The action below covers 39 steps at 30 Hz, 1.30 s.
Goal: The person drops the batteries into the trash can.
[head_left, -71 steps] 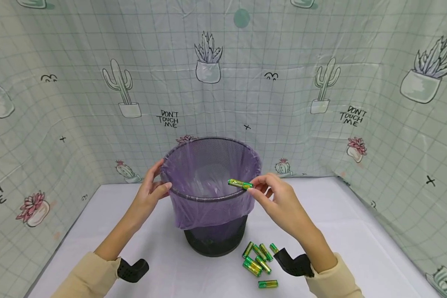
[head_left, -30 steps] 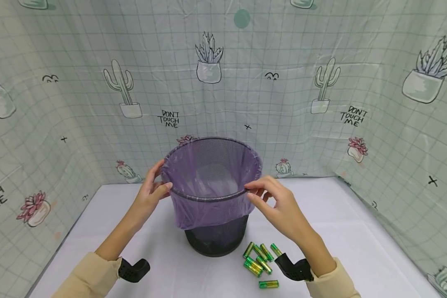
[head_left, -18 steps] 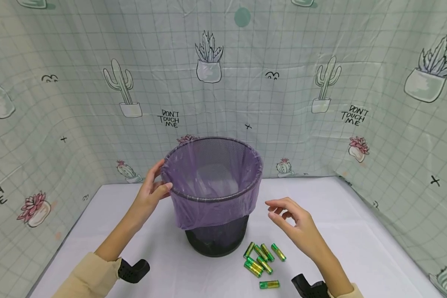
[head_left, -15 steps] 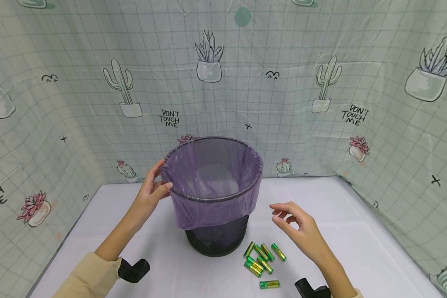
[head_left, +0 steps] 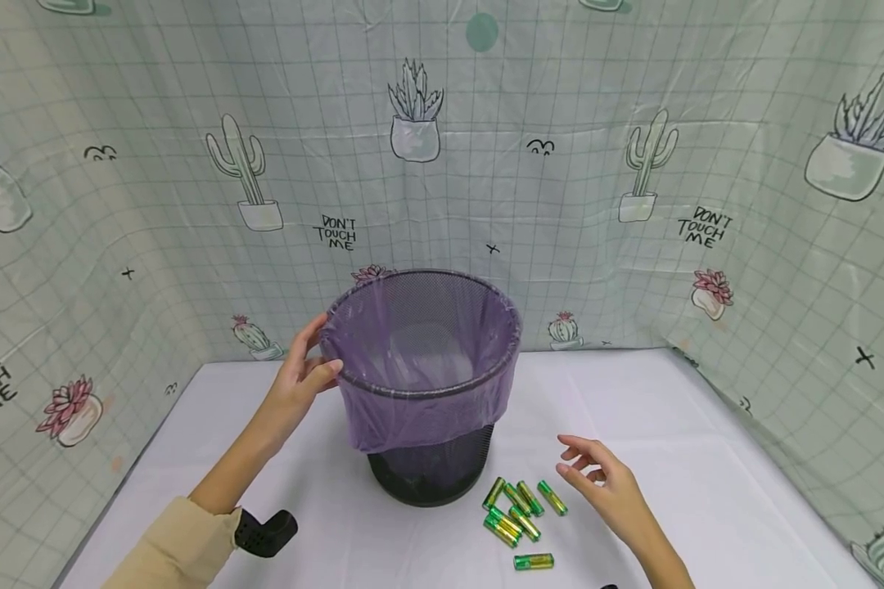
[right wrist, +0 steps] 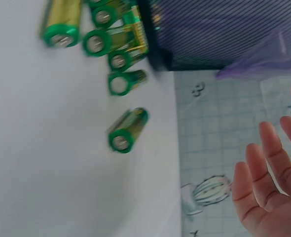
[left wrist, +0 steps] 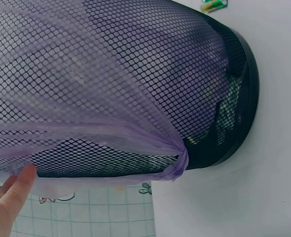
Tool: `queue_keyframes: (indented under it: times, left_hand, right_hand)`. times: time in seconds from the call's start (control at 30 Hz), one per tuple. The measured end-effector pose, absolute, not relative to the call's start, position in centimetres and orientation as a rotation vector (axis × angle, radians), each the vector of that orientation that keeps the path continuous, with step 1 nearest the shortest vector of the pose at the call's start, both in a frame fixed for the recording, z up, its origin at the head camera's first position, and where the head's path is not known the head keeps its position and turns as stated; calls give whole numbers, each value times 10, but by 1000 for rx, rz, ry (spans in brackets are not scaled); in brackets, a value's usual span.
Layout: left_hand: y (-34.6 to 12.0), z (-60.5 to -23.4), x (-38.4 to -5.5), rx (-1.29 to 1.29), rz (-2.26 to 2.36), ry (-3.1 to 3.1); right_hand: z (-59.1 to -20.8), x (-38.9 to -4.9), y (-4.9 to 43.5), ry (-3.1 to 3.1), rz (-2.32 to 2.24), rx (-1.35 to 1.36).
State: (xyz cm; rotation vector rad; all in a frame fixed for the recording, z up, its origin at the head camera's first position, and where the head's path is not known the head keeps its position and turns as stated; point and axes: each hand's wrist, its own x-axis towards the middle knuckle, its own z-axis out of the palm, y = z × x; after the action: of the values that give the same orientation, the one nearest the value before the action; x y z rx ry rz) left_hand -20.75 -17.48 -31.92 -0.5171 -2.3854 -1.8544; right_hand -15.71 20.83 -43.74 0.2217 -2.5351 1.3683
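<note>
A black mesh wastebasket (head_left: pixel 429 483) stands upright, lined with a purple plastic bag (head_left: pixel 423 425) folded over its rim. My left hand (head_left: pixel 298 380) holds its left side at the rim; in the left wrist view fingertips (left wrist: pixel 26 175) touch the bag. Small green-and-yellow patches (left wrist: pixel 229 108) show through the mesh low down. Right of the basket, my right hand (head_left: pixel 604 478) hovers with loosely bent fingers and nothing in them. Nearest to it is a green-and-gold battery (head_left: pixel 552 497), apart from a cluster of several batteries (head_left: pixel 516 511). Another battery (head_left: pixel 534 562) lies closer to me.
A white tabletop (head_left: pixel 324 523) carries everything. Behind and at both sides hangs a grid-patterned curtain (head_left: pixel 442 204) printed with cacti, close to the back of the basket. A black wrist mount (head_left: pixel 265 533) sticks out from my left sleeve.
The battery my right hand held over the basket's rim has left its fingers and is out of sight. That hand has moved right and down toward the loose batteries. My left hand stays put.
</note>
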Motion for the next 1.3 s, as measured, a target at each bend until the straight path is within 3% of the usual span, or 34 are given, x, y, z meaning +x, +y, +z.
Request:
queue_keyframes:
  times: [0.43,1.3]
  left_hand:
    - [-174,-319,-208,-526,-1844,-2383]
    - [-173,-320,-207,-526,-1843,-2369]
  right_hand:
    - [-461,-161,216,-2822,1445,-119]
    - [-480,-160,215,-2982,1341,-197]
